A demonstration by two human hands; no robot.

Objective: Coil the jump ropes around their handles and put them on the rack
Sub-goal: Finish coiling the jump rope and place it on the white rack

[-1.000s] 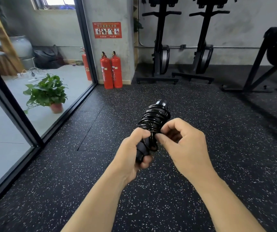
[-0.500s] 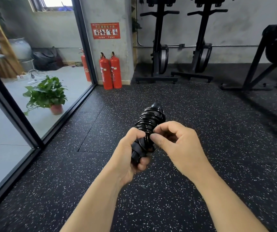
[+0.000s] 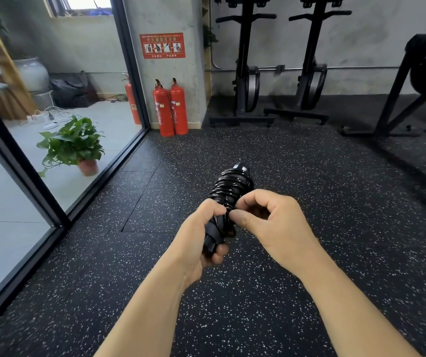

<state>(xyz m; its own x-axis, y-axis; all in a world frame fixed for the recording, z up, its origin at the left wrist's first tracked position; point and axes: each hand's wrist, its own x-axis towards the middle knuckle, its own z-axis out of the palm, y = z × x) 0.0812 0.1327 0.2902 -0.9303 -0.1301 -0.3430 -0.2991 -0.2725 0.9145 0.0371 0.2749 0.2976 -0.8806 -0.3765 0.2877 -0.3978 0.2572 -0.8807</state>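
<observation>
A black jump rope (image 3: pixel 232 186) is wound in tight coils round its black handles, and I hold the bundle in front of me above the floor, tilted up and to the right. My left hand (image 3: pixel 201 235) grips the lower end of the handles. My right hand (image 3: pixel 268 222) pinches a loop of the rope at the near end of the coil, thumb against curled fingers. The lower part of the handles is hidden inside my left fist. No rack is in view.
Black speckled rubber floor (image 3: pixel 309 253) spreads all round. Glass partition with a black frame (image 3: pixel 60 222) on the left, a potted plant (image 3: pixel 75 145) behind it. Two red fire extinguishers (image 3: pixel 170 109) stand by a concrete pillar. Black exercise machines (image 3: pixel 245 73) line the back wall.
The bundle and both hands have sunk a little in the view and drifted slightly left; the grips are the same.
</observation>
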